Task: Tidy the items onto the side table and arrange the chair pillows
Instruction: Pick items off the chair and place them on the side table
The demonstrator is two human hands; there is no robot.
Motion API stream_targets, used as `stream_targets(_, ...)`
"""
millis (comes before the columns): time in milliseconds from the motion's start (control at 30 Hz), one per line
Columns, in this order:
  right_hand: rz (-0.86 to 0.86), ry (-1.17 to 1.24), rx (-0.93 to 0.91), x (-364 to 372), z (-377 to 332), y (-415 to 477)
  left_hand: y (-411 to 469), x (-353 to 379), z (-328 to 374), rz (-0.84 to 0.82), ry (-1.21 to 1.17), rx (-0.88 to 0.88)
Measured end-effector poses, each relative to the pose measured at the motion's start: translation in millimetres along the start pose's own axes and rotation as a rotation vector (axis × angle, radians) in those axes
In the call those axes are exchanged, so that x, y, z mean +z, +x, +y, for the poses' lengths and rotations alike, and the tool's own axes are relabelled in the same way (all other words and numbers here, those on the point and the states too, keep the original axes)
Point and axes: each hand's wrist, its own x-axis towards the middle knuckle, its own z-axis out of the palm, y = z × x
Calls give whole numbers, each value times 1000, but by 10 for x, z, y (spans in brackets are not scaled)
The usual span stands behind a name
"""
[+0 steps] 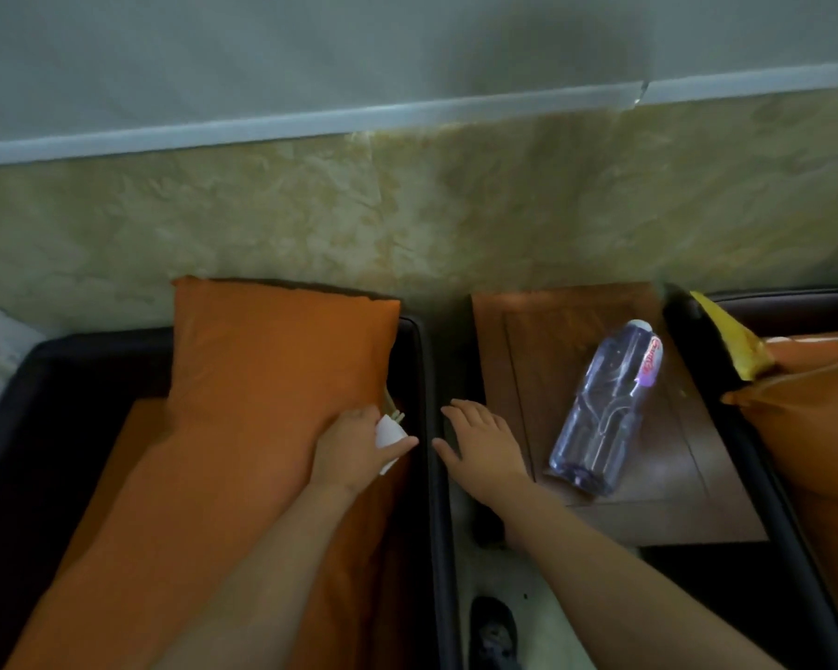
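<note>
The left hand (pixel 354 452) grips a white plug (pixel 388 432) by the orange pillow (pixel 272 369), left of the bench (pixel 528 340). The right hand (pixel 485 452) is flat and empty beside the bench, where a water bottle (pixel 601 413) lies.

Occlusions and crops, head view.
White plug (pixel 389 435) half hidden inside the left grip (pixel 354 447), shape unclear; bottle label (pixel 650 364) blurred, unreadable; right chair's pillows (pixel 813 427) cut by right edge; left chair (pixel 30 427) cut by left and bottom edges; dark thing (pixel 494 631) on floor (pixel 538 592) cropped at bottom, can't tell what.
</note>
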Motion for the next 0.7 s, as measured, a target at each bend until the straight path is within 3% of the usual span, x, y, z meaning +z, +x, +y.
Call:
stream_targets(400,-70,104,-25,617,-37,714,277,-88,-534,91,242,-204)
stream_targets(567,-91,279,37,1024,-213,1045,314,-40,-811,123,228,-159)
stream_targets(700,-56,462,192,1218,-301,1264,319,-1,-1003,149,192,-122)
